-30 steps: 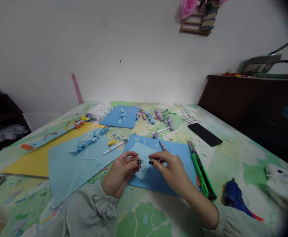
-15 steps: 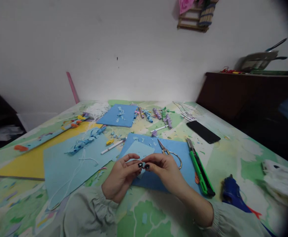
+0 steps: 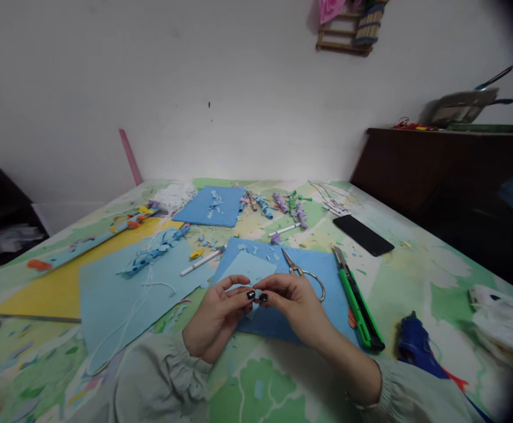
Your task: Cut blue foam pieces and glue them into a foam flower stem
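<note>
Between the thumbs and fingertips of both hands is a small light-blue piece of paper (image 3: 257,293), mostly covered by the fingers. My left hand (image 3: 219,311) pinches it from the left and my right hand (image 3: 298,305) from the right, the thumbs almost meeting. Both hands are over a blue foam sheet (image 3: 283,329). A pale-blue square of paper (image 3: 250,266) lies on that sheet, just beyond the fingers. Gold-handled scissors (image 3: 299,271) rest on the sheet near my right hand. Along the sheet's right edge lies a green utility knife (image 3: 358,302).
A blue glue gun (image 3: 416,341) and a black phone (image 3: 363,235) are on the right. On the left lie a light-blue sheet (image 3: 111,305), a yellow sheet (image 3: 36,296) and white string (image 3: 127,323). Rolled paper pieces (image 3: 263,207) and another blue sheet (image 3: 190,208) are at the back.
Both hands keep pinching the small paper piece in nearly the same place. The view has shifted very slightly; nothing else has visibly moved.
</note>
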{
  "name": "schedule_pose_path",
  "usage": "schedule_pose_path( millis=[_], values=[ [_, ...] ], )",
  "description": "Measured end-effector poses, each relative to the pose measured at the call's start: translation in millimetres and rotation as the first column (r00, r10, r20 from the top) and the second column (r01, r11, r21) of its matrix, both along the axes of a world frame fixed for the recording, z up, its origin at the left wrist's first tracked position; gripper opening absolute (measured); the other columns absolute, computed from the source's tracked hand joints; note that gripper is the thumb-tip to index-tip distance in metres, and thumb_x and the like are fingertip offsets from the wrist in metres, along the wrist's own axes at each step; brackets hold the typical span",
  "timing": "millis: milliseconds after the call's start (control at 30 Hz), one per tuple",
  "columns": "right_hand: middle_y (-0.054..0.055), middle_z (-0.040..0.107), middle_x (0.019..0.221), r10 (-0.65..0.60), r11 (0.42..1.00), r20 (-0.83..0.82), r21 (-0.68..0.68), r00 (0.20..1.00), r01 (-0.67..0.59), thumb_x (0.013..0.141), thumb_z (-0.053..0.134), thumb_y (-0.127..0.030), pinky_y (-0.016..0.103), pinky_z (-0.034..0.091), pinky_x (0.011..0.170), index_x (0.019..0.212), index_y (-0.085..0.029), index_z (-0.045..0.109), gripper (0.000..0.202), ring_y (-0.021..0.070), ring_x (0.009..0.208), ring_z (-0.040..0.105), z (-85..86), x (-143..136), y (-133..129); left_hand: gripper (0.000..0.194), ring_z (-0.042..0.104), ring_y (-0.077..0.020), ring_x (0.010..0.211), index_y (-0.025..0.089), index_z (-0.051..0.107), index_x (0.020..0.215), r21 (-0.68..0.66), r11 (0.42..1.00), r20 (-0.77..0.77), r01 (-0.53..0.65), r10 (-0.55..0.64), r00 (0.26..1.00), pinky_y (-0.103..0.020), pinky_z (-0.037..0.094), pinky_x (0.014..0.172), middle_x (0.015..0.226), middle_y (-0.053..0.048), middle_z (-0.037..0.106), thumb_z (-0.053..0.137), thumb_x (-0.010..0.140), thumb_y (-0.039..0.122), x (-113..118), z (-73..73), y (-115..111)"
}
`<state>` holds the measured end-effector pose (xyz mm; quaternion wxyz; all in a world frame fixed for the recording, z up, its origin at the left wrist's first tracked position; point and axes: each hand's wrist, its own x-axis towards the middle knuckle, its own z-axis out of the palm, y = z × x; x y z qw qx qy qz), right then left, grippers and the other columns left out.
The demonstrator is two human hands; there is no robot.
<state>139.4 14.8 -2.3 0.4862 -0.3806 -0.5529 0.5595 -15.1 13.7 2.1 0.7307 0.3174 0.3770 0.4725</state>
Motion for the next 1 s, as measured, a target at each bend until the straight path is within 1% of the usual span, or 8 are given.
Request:
schedule_pose_path(
  millis=[200, 333, 567, 700, 767, 867, 1000],
  values=[
    [0.0, 0.069, 0.07, -0.006, 1.0, -0.019, -0.012, 1.0, 0.006, 0.069, 0.067, -0.019, 0.022, 0.047, 0.063, 0.078, -0.017, 0.071, 0.01, 0.0118, 0.065, 0.062, 1.7, 0.1, -0.2, 0.044, 0.055, -0.0088, 0.059, 0.012, 0.049, 0.097, -0.028, 1.0, 0.019, 0.011, -0.011, 1.0, -0.021, 0.043, 0.058, 0.067, -0.002, 0.063, 0.077, 0.062, 0.014, -0.5, -1.3, 0.6],
    [0.0, 0.069, 0.068, -0.004, 1.0, -0.024, -0.008, 1.0, 0.004, 0.068, 0.068, -0.019, 0.022, 0.047, 0.062, 0.077, -0.017, 0.071, 0.01, 0.0116, 0.064, 0.061, 1.9, 0.2, 0.0, 0.046, 0.056, -0.0099, 0.061, 0.012, 0.049, 0.098, -0.031, 0.999, 0.028, 0.013, -0.013, 1.0, -0.021, 0.043, 0.059, 0.068, -0.003, 0.064, 0.077, 0.061, 0.012, -0.6, -1.1, 0.1],
    [0.0, 0.068, 0.068, -0.008, 1.0, -0.026, -0.003, 1.0, 0.008, 0.069, 0.068, -0.021, 0.022, 0.047, 0.061, 0.078, -0.017, 0.07, 0.01, 0.0113, 0.063, 0.061, 0.6, -0.2, 0.4, 0.043, 0.059, -0.0109, 0.063, 0.012, 0.05, 0.097, -0.019, 1.0, 0.043, 0.023, -0.022, 0.999, -0.021, 0.044, 0.06, 0.071, -0.005, 0.066, 0.075, 0.063, 0.01, -0.7, -2.6, 0.6],
    [0.0, 0.068, 0.066, -0.007, 1.0, -0.031, -0.01, 0.999, 0.007, 0.069, 0.069, -0.025, 0.022, 0.046, 0.059, 0.077, -0.017, 0.071, 0.011, 0.011, 0.062, 0.06, 4.4, -1.1, -0.4, 0.043, 0.06, -0.0121, 0.065, 0.012, 0.05, 0.095, -0.015, 0.999, 0.059, 0.033, -0.032, 0.998, -0.021, 0.044, 0.06, 0.071, -0.006, 0.067, 0.077, 0.061, 0.01, -0.6, -2.2, 1.0],
    [0.001, 0.068, 0.067, 0.003, 1.0, -0.037, -0.011, 0.999, -0.003, 0.069, 0.07, -0.028, 0.022, 0.046, 0.06, 0.078, -0.017, 0.071, 0.014, 0.0116, 0.063, 0.061, 6.3, -1.6, -1.1, 0.043, 0.06, -0.0116, 0.064, 0.012, 0.051, 0.093, -0.015, 1.0, 0.061, 0.02, -0.019, 0.998, -0.021, 0.044, 0.06, 0.07, -0.005, 0.067, 0.078, 0.06, 0.011, -0.4, -1.6, 0.6],
    [0.001, 0.068, 0.067, 0.001, 1.0, -0.019, -0.008, 1.0, -0.001, 0.069, 0.07, -0.03, 0.023, 0.046, 0.061, 0.08, -0.016, 0.07, 0.017, 0.012, 0.063, 0.06, 7.3, -2.4, -1.9, 0.041, 0.058, -0.0098, 0.061, 0.012, 0.053, 0.088, -0.001, 1.0, 0.044, -0.02, 0.02, 0.999, -0.019, 0.044, 0.059, 0.069, -0.004, 0.067, 0.079, 0.057, 0.012, 0.6, 0.6, -0.5],
    [0.003, 0.068, 0.068, -0.051, 0.999, 0.08, 0.015, 0.996, 0.05, 0.071, 0.065, -0.028, 0.026, 0.047, 0.061, 0.078, -0.015, 0.069, 0.015, 0.0139, 0.064, 0.06, 5.4, -3.2, -1.8, 0.036, 0.058, -0.009, 0.059, 0.013, 0.054, 0.082, 0.074, 0.996, -0.043, -0.047, 0.05, 0.998, -0.018, 0.042, 0.057, 0.065, -0.002, 0.066, 0.08, 0.057, 0.013, 2.1, 3.2, -1.5]
  ],
)
